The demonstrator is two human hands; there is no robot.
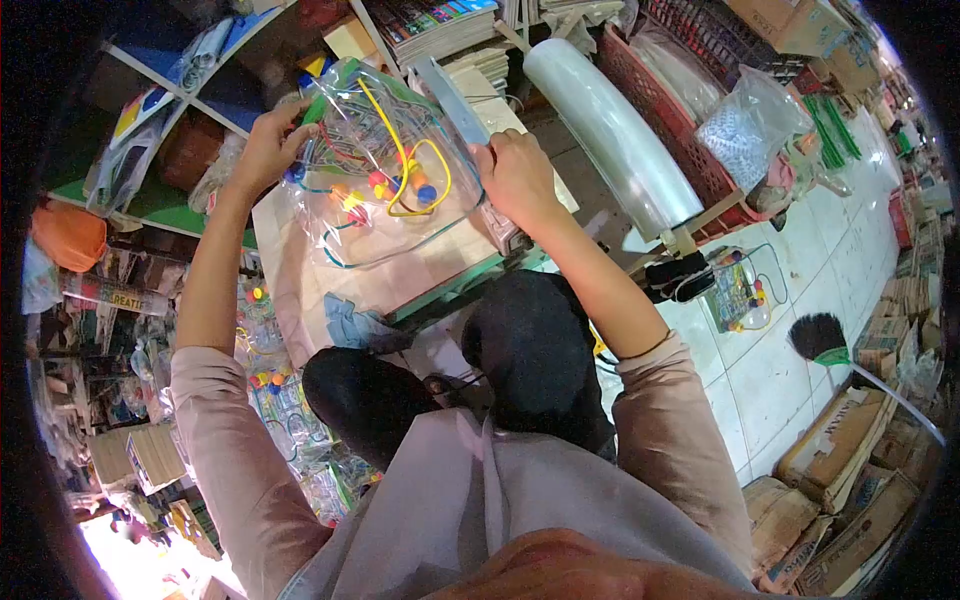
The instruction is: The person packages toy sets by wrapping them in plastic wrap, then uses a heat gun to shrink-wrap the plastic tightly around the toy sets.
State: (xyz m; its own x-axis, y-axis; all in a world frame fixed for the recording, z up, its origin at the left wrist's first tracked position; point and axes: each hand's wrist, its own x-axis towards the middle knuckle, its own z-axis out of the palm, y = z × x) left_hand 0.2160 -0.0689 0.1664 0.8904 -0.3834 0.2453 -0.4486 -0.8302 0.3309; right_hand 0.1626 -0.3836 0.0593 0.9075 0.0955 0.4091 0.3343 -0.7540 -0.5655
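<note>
A bead maze toy (375,160) with coloured wires and beads lies in clear plastic wrapping on a low wooden table (285,260). My left hand (268,150) grips its left edge, fingers and thumb closed on the wrapped side. On the toy's right, my right hand (515,178) is closed over the near end of a long grey-blue bar (448,103), which looks like the arm of a bag sealer. The plastic's right side reaches this bar; whether it lies beneath it is hidden. A crumpled blue cloth (352,322) rests at the table's near edge.
A big roll of clear plastic film (612,135) stands right of the table, beside a red crate (670,110). Another bead maze (738,290) lies on the tiled floor near a black brush (818,338). Several wrapped toys (285,415) pile up left of my legs.
</note>
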